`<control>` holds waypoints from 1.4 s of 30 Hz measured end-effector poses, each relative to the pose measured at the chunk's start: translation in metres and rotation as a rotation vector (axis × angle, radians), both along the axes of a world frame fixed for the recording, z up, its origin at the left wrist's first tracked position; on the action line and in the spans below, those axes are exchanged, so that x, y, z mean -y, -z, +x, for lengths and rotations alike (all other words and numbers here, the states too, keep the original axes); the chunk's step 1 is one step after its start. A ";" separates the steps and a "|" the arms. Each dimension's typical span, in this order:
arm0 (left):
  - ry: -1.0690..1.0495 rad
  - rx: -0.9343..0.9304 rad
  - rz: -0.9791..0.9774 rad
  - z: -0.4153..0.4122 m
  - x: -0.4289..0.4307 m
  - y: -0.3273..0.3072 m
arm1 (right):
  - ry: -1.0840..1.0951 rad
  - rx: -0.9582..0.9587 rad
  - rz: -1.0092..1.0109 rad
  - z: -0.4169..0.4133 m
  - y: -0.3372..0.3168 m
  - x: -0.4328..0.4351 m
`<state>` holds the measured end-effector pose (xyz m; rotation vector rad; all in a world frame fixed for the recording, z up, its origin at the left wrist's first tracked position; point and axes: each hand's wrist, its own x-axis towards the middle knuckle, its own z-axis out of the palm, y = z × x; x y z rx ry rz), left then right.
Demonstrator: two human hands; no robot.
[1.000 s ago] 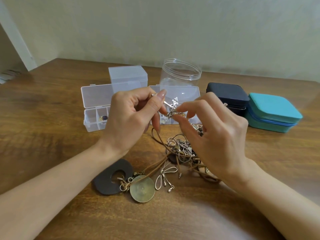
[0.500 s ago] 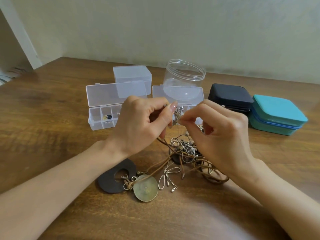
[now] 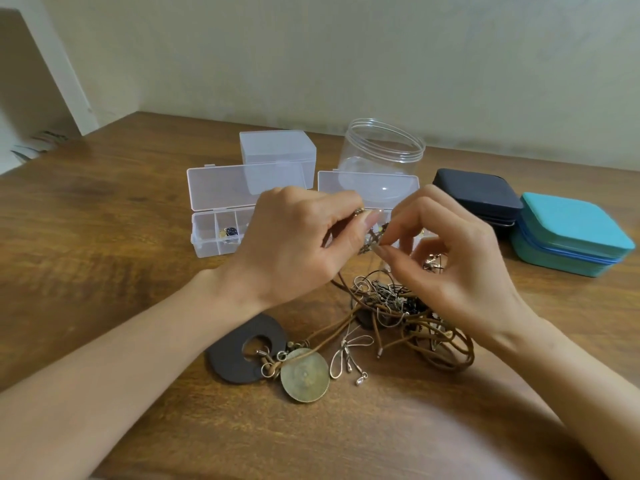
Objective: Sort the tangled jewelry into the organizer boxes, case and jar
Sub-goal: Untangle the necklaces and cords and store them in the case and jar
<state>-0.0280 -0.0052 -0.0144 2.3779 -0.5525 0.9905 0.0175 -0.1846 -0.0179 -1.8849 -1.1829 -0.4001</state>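
tangled jewelry (image 3: 391,303), no readable labels

The jewelry pile (image 3: 391,303) lies on the worktop (image 3: 104,271), nearest the person. Behind it stand two open boxes (image 3: 221,216), with a shut box (image 3: 277,154) and the jar (image 3: 381,150) farther back. Two cases (image 3: 571,233) lie side by side to the right.

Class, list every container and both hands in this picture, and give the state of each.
left organizer box: lid open
right organizer box: lid open
small clear box: closed
jar: no lid
dark case: closed
teal case: zipped shut
left hand: pinching small metal piece
right hand: pinching it too
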 end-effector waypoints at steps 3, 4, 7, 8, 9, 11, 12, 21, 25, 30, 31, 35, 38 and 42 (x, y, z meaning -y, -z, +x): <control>0.089 -0.149 -0.018 0.002 -0.003 -0.002 | 0.013 -0.152 0.007 0.001 0.000 0.001; 0.135 -0.256 -0.064 0.003 -0.006 -0.003 | 0.008 -0.234 0.003 0.001 0.000 0.002; 0.240 -0.574 -0.183 0.003 -0.011 -0.008 | -0.058 -0.491 -0.010 0.001 -0.003 0.005; 0.265 -0.627 -0.211 0.003 -0.012 -0.009 | -0.078 -0.530 -0.019 0.001 -0.005 0.007; 0.281 -0.657 -0.241 0.002 -0.012 -0.009 | -0.092 -0.535 -0.041 0.003 -0.007 0.009; 0.303 -0.701 -0.317 0.002 -0.011 -0.011 | -0.111 -0.450 -0.136 0.007 -0.011 0.013; 0.304 -0.724 -0.367 0.001 -0.011 -0.013 | -0.116 -0.366 -0.209 0.008 -0.013 0.015; 0.257 -0.921 -0.474 0.002 -0.017 -0.018 | -0.213 -0.291 -0.260 0.015 -0.014 0.018; 0.271 -0.995 -0.470 0.003 -0.015 -0.017 | -0.345 -0.599 -0.006 0.011 -0.012 0.015; 0.329 -1.022 -0.514 0.003 -0.019 -0.019 | -0.324 -0.613 0.010 0.010 -0.012 0.017; 0.339 -1.026 -0.513 0.003 -0.020 -0.019 | -0.283 -0.548 0.002 0.011 -0.013 0.019; 0.369 -1.064 -0.514 0.004 -0.021 -0.019 | -0.194 -0.237 -0.131 0.011 -0.015 0.021; 0.346 -1.059 -0.517 0.004 -0.021 -0.017 | -0.289 -0.394 -0.019 0.007 -0.016 0.017; 0.311 -0.925 -0.530 0.005 -0.015 -0.013 | -0.357 -0.598 0.107 0.005 -0.019 0.016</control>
